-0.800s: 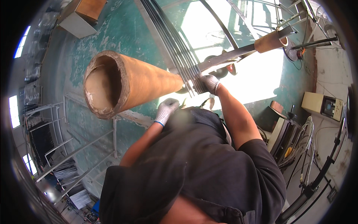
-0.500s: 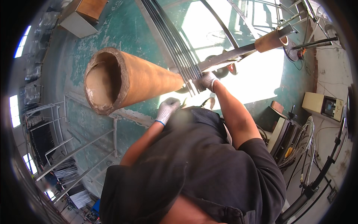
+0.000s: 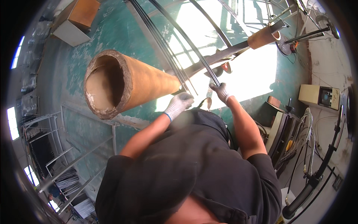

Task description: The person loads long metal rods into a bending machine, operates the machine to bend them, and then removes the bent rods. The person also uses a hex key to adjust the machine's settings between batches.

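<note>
My right hand (image 3: 221, 92), in a pale work glove, is closed around the near ends of a few long dark metal rods (image 3: 194, 48). These rods slant away over a grey crossbar (image 3: 212, 59). Left of them lies another bundle of thin rods (image 3: 158, 39), crossing the bar beside a large brown cardboard tube (image 3: 143, 76). My left hand (image 3: 179, 104), gloved as well, has its fingers curled just below the near ends of that bundle. Whether anything is in those fingers is hidden.
A smaller brown tube (image 3: 263, 37) sleeves the bar's right part. Metal frames (image 3: 74, 160) stand at the left. To the right are a beige box-shaped device (image 3: 319, 98) and a machine with hoses (image 3: 291, 138). A wooden cabinet (image 3: 76, 20) stands far left on the green floor.
My right hand has moved right, drawing a few rods apart from the bundle. My left hand has risen and moved right, toward the ends of the other rods.
</note>
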Tool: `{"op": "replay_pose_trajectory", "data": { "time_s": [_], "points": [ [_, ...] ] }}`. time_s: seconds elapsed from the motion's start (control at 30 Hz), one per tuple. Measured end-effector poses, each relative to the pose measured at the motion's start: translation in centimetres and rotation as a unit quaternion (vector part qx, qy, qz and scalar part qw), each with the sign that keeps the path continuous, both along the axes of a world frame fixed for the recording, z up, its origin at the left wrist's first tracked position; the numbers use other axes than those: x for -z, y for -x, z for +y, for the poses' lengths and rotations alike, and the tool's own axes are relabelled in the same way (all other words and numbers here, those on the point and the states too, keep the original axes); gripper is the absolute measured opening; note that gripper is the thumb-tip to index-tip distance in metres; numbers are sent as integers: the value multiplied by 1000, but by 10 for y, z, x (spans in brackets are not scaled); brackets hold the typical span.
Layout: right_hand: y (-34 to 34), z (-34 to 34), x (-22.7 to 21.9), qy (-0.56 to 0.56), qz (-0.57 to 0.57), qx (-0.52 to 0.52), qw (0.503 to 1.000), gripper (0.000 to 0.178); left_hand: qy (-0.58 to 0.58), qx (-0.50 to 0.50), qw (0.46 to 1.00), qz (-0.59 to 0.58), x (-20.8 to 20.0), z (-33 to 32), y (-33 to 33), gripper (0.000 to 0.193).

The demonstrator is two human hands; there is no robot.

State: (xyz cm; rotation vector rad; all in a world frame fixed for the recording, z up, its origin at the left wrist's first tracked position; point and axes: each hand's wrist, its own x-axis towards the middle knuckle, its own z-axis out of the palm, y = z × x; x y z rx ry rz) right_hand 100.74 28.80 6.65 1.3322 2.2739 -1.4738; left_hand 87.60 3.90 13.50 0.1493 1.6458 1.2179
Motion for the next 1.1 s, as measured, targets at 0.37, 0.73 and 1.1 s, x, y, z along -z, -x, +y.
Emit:
{"op": "replay_pose_trajectory", "data": {
  "time_s": [0.37,0.73,1.1],
  "points": [
    [-414,-171,-155,-174,-343,58,921,29,-76,-145,926,-339,-5,104,-10,29],
    [-379,-342,-143,-412,-286,228,834,23,-130,76,928,-342,-34,65,-64,6],
    [-658,-618,-154,-282,-496,573,589,22,-290,268,788,-473,-166,95,-181,20]
  ]
}}
